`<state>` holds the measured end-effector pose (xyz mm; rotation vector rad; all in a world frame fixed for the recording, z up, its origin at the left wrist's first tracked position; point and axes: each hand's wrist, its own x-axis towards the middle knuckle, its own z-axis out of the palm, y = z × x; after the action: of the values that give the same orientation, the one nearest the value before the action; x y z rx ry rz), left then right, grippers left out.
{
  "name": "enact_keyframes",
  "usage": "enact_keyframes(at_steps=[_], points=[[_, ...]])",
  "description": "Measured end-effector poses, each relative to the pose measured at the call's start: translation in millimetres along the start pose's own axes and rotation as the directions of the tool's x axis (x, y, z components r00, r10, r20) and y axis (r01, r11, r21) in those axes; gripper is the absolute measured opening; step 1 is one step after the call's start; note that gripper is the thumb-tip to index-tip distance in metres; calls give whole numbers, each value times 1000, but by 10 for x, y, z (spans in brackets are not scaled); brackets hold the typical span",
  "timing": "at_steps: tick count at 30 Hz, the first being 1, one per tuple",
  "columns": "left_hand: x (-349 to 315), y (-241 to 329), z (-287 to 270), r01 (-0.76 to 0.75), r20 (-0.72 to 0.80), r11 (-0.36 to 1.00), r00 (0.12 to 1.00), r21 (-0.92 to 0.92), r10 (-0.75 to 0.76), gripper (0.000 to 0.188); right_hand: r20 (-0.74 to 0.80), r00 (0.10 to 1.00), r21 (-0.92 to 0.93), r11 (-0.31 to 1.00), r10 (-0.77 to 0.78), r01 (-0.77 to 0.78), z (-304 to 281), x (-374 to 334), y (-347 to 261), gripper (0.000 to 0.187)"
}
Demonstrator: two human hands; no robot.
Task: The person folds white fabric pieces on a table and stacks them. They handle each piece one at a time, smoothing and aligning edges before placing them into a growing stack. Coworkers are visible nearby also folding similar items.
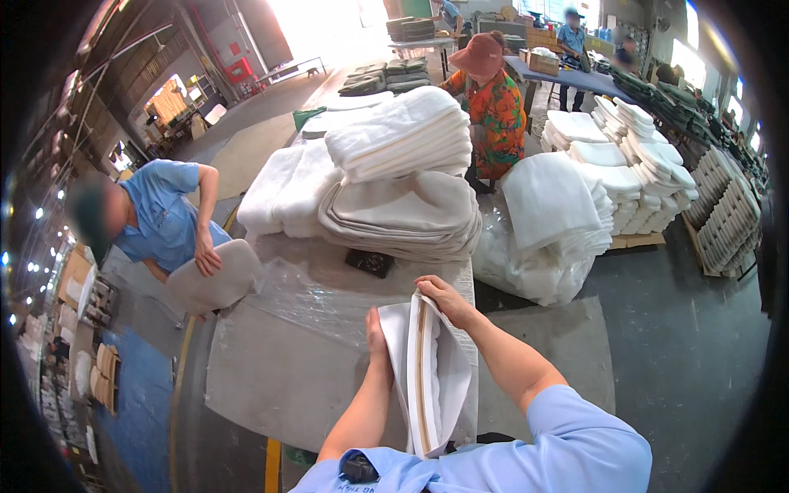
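A white cushion cover (398, 345) with a brown zip strip stands on edge before me, its long opening facing up and thick white padding showing inside. My right hand (444, 297) pinches the far upper corner by the zip. Against the cover's left side rests my left hand (376, 333), closed on the fabric, with part of its fingers hidden. Just beyond lies a small black packet (369, 262) on the table. Behind it rises a stack of grey-beige cushion covers (394, 209), with folded white padding (394, 135) piled on top.
The worktable (288, 361) carries clear plastic sheeting (320, 308). A co-worker in a blue shirt (168, 205) handles a pale cushion (215, 278) at its left edge. Another person in a patterned shirt (496, 123) is beyond the stacks. Bagged white padding (546, 214) stands to the right.
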<state>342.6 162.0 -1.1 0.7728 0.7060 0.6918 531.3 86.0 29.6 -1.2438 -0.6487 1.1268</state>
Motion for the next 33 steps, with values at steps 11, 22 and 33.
enact_keyframes(at_steps=[11,22,33], points=[[-1060,425,255,80,38,991,996,112,-85,75,-305,870,254,847,-388,467,725,-126,-333,46],[-2018,1439,819,-760,565,550,637,347,524,117,-59,473,-294,468,-879,833,1286,-1542,-1059,68],[-2210,1379,1013,-604,368,393,766,694,527,94,237,875,-358,799,-423,484,964,-889,-1810,48]])
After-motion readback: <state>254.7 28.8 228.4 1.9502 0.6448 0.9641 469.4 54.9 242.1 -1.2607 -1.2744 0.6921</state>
